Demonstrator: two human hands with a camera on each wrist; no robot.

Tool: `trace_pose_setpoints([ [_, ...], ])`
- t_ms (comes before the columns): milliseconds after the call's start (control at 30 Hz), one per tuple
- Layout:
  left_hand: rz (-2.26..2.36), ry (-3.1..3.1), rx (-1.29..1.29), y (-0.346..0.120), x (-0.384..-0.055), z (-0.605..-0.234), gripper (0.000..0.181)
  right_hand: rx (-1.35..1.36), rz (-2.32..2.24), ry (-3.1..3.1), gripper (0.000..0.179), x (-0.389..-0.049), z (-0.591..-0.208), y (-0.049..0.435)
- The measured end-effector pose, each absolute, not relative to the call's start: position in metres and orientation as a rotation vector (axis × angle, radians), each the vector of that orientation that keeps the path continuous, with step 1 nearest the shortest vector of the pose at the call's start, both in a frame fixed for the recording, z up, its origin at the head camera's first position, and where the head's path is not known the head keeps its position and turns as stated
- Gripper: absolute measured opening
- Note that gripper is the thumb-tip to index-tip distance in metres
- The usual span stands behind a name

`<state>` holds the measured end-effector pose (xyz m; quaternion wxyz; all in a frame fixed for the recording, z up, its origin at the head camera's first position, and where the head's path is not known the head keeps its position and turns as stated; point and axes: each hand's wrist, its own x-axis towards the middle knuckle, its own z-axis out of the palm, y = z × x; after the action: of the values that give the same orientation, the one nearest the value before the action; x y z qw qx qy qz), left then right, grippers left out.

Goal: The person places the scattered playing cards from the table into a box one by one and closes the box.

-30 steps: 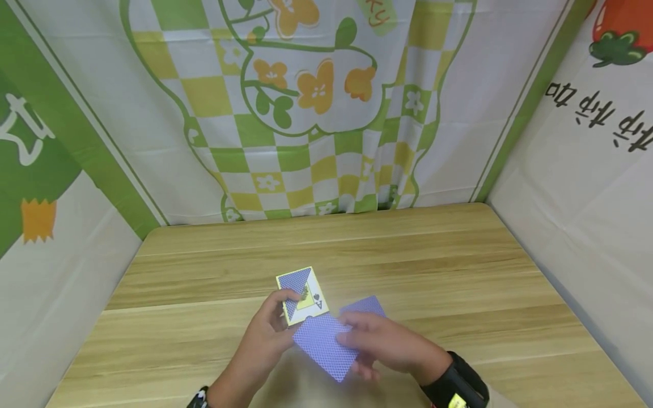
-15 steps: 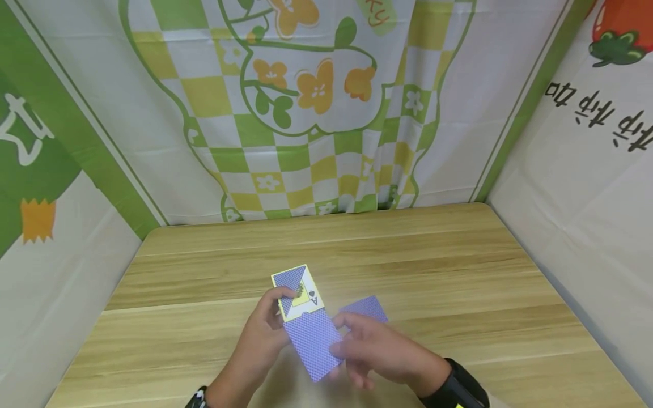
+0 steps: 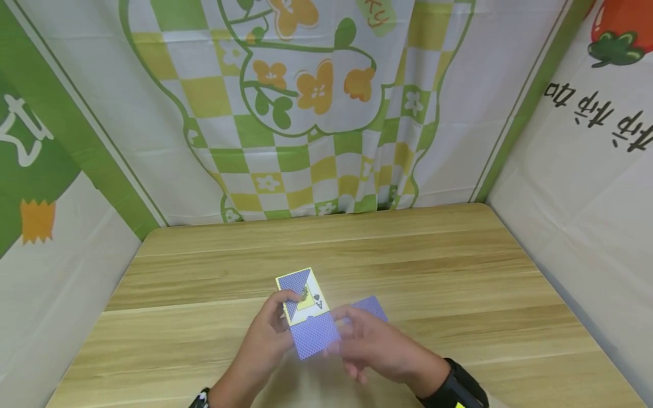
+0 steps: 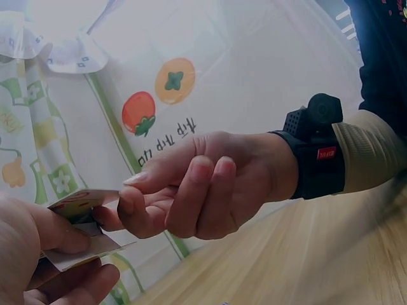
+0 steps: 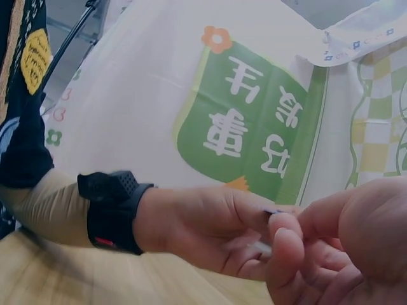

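My left hand (image 3: 267, 326) grips a playing-card box (image 3: 311, 292), its thumb lying over the front, which shows an ace and a blue patterned corner. From the box's near end sticks out a blue-backed playing card (image 3: 313, 338), part of it hidden inside. My right hand (image 3: 374, 343), slightly blurred, pinches that card at its right edge. In the left wrist view, the thumb and index finger of the right hand (image 4: 203, 184) meet at the end of the box (image 4: 92, 196). Another blue-backed card (image 3: 371, 306) lies on the table, partly covered by the right hand.
The wooden table (image 3: 204, 266) extends to a patterned curtain (image 3: 316, 170) at the back. White printed cloth walls (image 3: 571, 187) stand on the left and right. Each wrist wears a black strap, such as the right wristband (image 3: 454, 385).
The card held by the right hand has swung into line with the box and slid up, so less of it sticks out. The card on the table has stayed put.
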<state>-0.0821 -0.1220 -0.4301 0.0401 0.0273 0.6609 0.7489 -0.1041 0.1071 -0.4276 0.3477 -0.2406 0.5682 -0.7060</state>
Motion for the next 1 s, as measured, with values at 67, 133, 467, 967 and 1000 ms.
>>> trace_pose_setpoints([
  [67, 2.292, 2.009, 0.091, -0.122, -0.082, -0.430, 0.057, -0.626, -1.840, 1.518, 0.041, -0.105, -0.428, 0.107],
  [133, 2.274, 1.982, 0.100, -0.122, -0.081, -0.429, 0.057, -0.604, -1.844, 1.631, 0.036, -0.105, -0.429, 0.106],
  [467, 2.201, 1.936, 0.179, -0.122, -0.077, -0.425, 0.053, -0.511, -1.799, 2.026, 0.024, -0.113, -0.432, 0.107],
  [967, 2.216, 1.919, 0.124, -0.124, -0.079, -0.428, 0.053, -0.435, -1.641, 2.332, 0.012, -0.138, -0.443, 0.122],
  [1000, 2.217, 1.922, 0.123, -0.124, -0.079, -0.428, 0.053, -0.434, -1.619, 2.357, 0.012, -0.140, -0.446, 0.123],
])
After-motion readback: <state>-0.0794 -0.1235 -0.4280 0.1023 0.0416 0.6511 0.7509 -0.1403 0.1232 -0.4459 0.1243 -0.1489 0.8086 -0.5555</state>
